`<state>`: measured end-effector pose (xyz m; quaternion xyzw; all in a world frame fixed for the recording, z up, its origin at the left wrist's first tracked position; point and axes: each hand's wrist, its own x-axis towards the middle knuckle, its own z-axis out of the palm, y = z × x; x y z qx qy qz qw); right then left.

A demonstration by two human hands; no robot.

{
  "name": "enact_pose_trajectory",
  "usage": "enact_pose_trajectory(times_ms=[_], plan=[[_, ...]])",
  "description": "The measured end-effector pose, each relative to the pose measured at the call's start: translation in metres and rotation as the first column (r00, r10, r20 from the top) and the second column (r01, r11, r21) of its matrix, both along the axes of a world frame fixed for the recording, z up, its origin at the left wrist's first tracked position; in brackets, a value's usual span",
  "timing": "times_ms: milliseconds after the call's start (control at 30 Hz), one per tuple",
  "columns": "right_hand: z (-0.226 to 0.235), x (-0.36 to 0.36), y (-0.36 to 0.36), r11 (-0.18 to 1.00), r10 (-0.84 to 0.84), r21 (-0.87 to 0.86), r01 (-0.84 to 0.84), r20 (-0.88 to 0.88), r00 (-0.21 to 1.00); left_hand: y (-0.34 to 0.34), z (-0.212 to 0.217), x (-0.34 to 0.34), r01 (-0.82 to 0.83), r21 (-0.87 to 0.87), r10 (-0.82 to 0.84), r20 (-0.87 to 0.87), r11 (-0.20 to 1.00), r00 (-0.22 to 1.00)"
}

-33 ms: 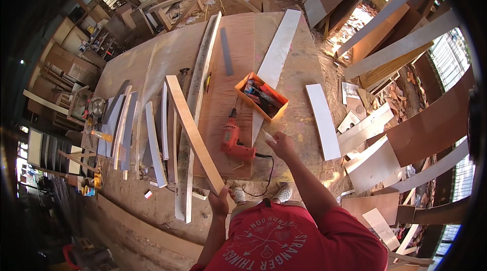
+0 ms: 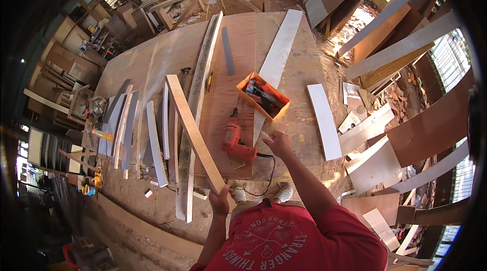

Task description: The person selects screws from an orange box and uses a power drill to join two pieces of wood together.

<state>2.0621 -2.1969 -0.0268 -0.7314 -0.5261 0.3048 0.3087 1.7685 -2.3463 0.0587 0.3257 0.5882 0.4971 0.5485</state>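
We stand at a broad wooden tabletop (image 2: 304,70), and the longest thing near us is a speckled beam (image 2: 203,68) running across it and out past its near edge. A wide white board (image 2: 281,43) lies slanted to the right of the beam. Our brown board (image 2: 193,129) slants away from us to the left, passing over the beam; its near end is in our left hand (image 2: 220,202), whose grip is closed around it, so the rest of the board stretches forward from that grip. A shorter white board (image 2: 324,121) lies toward the right side. An orange box (image 2: 282,111) filled with tools (image 2: 264,96) sits partly over the wide white board, and just nearer to us a red drill (image 2: 234,141) lies on its side, between the brown board and our right hand (image 2: 279,145). That hand is near the drill and the box, well apart from the brown board; its fingertips are drawn close together beside something pale, too small to make out, and we cannot tell whether the grip is pinching it.
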Motion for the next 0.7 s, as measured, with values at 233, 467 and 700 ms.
enact_pose_trajectory(times_ms=[233,467,700], plan=[[-0.023,-0.048,0.075,0.998,0.005,0.058,-0.002,-0.061,0.998,0.018,0.000,-0.027,0.053,-0.002,-0.053,0.010,0.999,0.999],[0.079,-0.076,-0.022,0.874,0.481,-0.171,-0.454,0.171,0.860,0.017,-0.001,-0.073,0.039,0.023,-0.040,0.029,0.999,0.999],[0.029,-0.134,0.008,0.892,0.425,0.086,-0.443,0.167,0.890,0.045,-0.003,-0.104,0.132,0.037,-0.133,0.005,0.991,0.991]])
